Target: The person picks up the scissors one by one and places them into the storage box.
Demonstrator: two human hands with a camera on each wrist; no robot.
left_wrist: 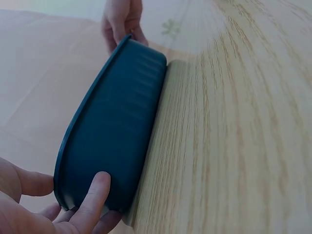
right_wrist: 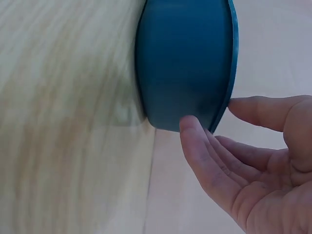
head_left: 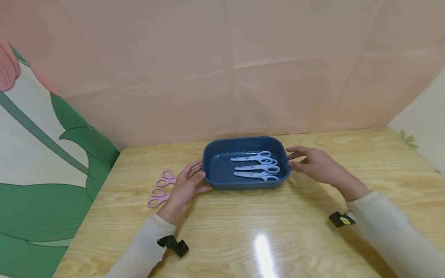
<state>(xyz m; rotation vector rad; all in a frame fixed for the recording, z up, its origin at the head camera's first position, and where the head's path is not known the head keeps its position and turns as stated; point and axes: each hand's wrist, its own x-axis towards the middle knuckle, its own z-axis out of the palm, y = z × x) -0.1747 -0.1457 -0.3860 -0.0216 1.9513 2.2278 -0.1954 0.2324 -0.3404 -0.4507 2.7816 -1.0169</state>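
A dark blue rectangular tray [head_left: 222, 186] stands on the wooden table, one hand at each end. My left hand [head_left: 184, 189] holds its left end, thumb at the rim and fingers spread along the outer wall; the left wrist view shows a fingertip [left_wrist: 101, 180] pressed on that wall. At the opposite end, my right hand [head_left: 314, 166] has its thumb on the rim and its fingertips [right_wrist: 190, 124] against the outside. Three pairs of light blue scissors [head_left: 255, 168] lie inside the tray, handles toward the right.
Two pairs of pink scissors [head_left: 161, 189] lie left of the tray, their blades hidden behind my left hand. Behind the table [head_left: 222, 227] rises a pink covered wall [head_left: 222, 96]. A wall with painted green leaves [head_left: 31, 208] borders the left side.
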